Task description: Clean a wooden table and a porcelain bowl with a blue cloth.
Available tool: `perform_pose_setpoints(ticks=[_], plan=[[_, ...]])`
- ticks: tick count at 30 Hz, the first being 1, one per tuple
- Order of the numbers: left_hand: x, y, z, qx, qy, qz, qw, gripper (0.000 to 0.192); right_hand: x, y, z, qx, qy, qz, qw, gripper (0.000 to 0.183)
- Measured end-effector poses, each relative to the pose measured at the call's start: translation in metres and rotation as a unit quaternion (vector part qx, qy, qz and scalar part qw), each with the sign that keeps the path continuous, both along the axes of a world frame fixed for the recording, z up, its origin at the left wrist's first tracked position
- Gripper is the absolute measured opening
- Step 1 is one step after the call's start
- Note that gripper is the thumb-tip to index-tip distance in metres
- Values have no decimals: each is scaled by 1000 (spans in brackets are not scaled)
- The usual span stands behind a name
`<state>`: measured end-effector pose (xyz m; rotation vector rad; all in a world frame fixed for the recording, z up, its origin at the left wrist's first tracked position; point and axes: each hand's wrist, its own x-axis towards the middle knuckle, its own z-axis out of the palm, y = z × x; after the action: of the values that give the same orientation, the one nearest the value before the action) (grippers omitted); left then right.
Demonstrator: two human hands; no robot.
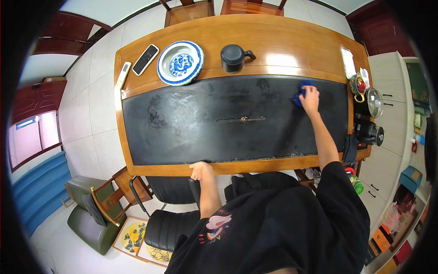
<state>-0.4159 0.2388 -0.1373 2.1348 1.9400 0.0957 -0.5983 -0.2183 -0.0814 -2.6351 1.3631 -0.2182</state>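
My right hand (pixel 310 99) presses a crumpled dark blue cloth (pixel 301 93) onto the black inset panel (pixel 205 137) of the wooden table, towards its right end. Smudges and streaks mark the panel, and a narrow slot with a small round brass-coloured fitting (pixel 243 119) lies at its middle. On the near side, my left hand (pixel 201 170) is curled at the table's wooden edge (pixel 154 170), its fingers partly hidden.
Along the far side are a remote control (pixel 123 75), a smartphone (pixel 146 60), a blue-and-white ceramic bowl (pixel 163 65) and a lidded dark mug (pixel 232 58). A black kettle (pixel 368 133) and glass lid (pixel 375 102) stand right. A black chair (pixel 171 190) is near my left arm.
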Motion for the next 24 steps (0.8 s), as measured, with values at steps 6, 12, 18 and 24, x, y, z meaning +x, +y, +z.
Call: perform_pose_setpoints(ticks=[6,12,18,24], plan=[[-3,-10,1,10,-2,11,1000,58,79,60,-16,-31,-18,-179,983,35],[-6,-4,-3,25,7,32,999,58,172,209,-4,18,-110,80,991,37],[-7,-14,15,47,23,63,997,59,137,172,13,82,-92,338,933,32],[-16,-14,12,65,25,96,993,59,159,113,2,-45,-73,-31,996,30]])
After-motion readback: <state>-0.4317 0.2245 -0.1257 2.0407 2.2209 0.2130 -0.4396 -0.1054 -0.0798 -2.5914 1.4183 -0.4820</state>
